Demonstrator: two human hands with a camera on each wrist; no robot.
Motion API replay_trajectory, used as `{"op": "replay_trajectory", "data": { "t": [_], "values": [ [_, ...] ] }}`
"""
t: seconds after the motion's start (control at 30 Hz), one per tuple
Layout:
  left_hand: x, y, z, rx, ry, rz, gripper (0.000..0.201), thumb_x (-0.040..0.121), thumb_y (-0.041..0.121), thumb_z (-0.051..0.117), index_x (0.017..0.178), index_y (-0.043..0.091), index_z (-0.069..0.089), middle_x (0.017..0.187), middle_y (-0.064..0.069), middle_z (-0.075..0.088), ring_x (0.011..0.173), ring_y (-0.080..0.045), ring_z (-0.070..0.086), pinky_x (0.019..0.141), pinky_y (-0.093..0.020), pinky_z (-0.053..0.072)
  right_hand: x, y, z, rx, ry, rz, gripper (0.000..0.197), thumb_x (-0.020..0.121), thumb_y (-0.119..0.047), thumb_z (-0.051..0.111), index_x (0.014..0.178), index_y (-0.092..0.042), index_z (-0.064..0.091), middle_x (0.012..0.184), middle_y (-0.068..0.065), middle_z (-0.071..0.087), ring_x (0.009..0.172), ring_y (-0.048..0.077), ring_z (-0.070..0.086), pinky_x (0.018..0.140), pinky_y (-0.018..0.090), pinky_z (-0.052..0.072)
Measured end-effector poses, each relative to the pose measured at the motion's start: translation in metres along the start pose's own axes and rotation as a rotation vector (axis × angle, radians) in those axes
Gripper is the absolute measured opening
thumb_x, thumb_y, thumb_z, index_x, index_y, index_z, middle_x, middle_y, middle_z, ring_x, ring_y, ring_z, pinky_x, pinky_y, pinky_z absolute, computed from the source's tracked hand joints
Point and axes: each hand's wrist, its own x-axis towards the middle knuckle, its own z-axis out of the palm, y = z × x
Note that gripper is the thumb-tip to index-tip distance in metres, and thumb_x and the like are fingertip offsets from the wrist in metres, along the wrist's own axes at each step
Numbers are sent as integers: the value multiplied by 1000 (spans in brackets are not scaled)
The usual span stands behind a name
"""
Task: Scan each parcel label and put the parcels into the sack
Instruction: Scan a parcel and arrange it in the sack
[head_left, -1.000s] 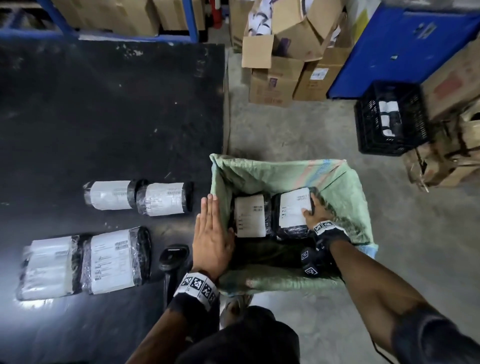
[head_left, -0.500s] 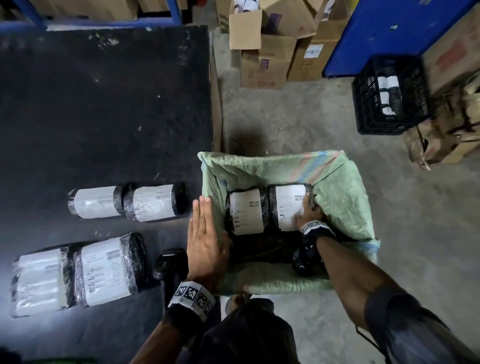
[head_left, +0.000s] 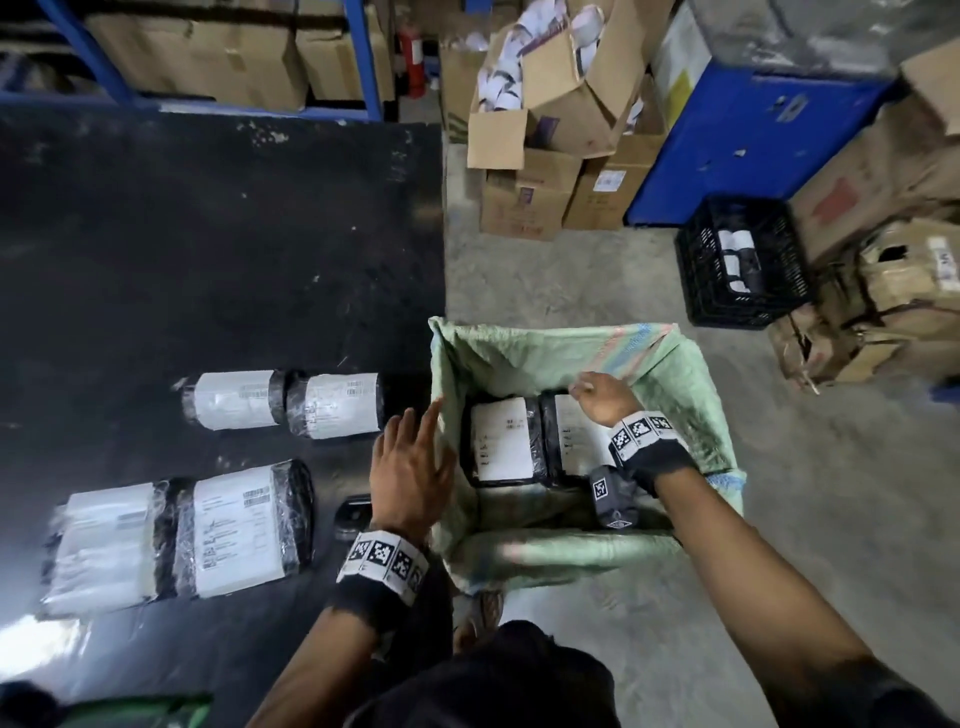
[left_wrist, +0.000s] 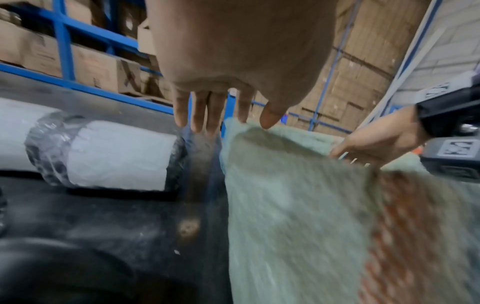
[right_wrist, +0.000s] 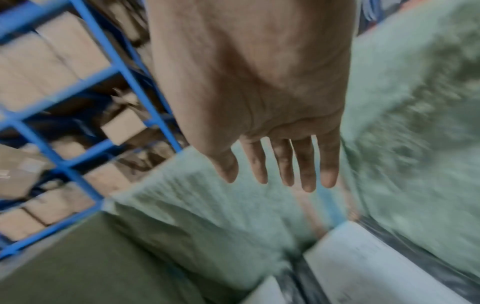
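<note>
A green woven sack (head_left: 566, 353) stands open on the floor against the black table's (head_left: 208, 260) right edge. Two black-wrapped parcels with white labels (head_left: 501, 441) (head_left: 576, 447) lie side by side inside it. My right hand (head_left: 592, 392) hovers over the right one, fingers loose (right_wrist: 280, 174), holding nothing. My left hand (head_left: 413, 447) is open at the sack's left rim (left_wrist: 259, 131), fingers spread (left_wrist: 207, 119). On the table lie two rolled parcels (head_left: 234, 400) (head_left: 340, 405) and two flat ones (head_left: 104, 545) (head_left: 239, 525). A black scanner (head_left: 353, 514) lies mostly hidden under my left wrist.
Cardboard boxes (head_left: 530, 197) are stacked on the concrete floor beyond the sack. A blue cabinet (head_left: 727, 140) and a black crate (head_left: 743, 260) stand at the right, beside more battered cartons (head_left: 883, 291). Blue racking (head_left: 363, 57) with boxes runs behind the table.
My right hand has let go of the right parcel in the sack and risen above it. My left hand has lifted off the table edge, fingers spreading towards the sack rim.
</note>
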Motion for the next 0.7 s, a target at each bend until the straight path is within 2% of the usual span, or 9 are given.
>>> {"op": "replay_trajectory", "data": {
  "t": [0.1,0.23,0.3,0.37,0.43,0.53,0.63,0.7],
  "values": [
    [-8,-22,-26,-50,87,-30,59,93,44,41,136,7,62,123,-20,70,116,-42,63,95,-51,52,-40,-36,-8,22,53,-133,50,103,-38,45,148,-16,45,155,7,43,140,28,43,118,36,31],
    [-27,-68,-57,-93,147,-119,41,101,32,55,133,9,65,129,-21,66,122,-41,58,100,-51,48,-97,-90,3,54,163,-337,48,101,-35,50,143,-14,52,145,7,55,128,28,56,110,36,42],
    [-41,-99,-71,-106,181,-146,36,100,26,63,131,9,67,125,-21,67,114,-41,58,95,-49,48,-125,-116,21,65,197,-429,44,100,-33,52,140,-16,56,138,9,60,123,28,60,106,38,45],
    [-59,-132,-84,-118,210,-194,35,99,26,63,129,9,68,120,-21,69,110,-40,59,92,-47,48,-148,-142,43,77,193,-496,42,99,-36,53,137,-20,58,133,6,64,119,26,63,103,38,47],
    [-78,-163,-96,-133,247,-256,37,96,30,59,126,11,70,119,-20,71,110,-40,61,92,-47,50,-167,-164,67,93,154,-527,42,98,-39,54,138,-24,57,133,1,64,117,20,63,101,34,47],
    [-103,-207,-111,-176,266,-389,35,96,20,63,129,9,68,118,-24,70,109,-43,61,90,-49,51,-189,-186,104,89,48,-532,46,97,-43,54,141,-29,51,131,0,64,110,19,65,96,34,51],
    [-126,-250,-121,-208,271,-508,42,98,23,65,137,8,62,123,-29,66,115,-44,58,93,-50,48,-194,-193,144,-84,-84,-465,60,97,-55,46,152,-34,33,139,4,57,123,24,58,102,42,47],
    [-140,-277,-123,-196,267,-557,50,97,25,67,144,11,58,131,-31,61,124,-45,52,99,-53,45,-198,-197,167,-215,-181,-407,71,96,-63,40,157,-36,16,149,6,49,135,26,49,112,43,37]
  ]
}}
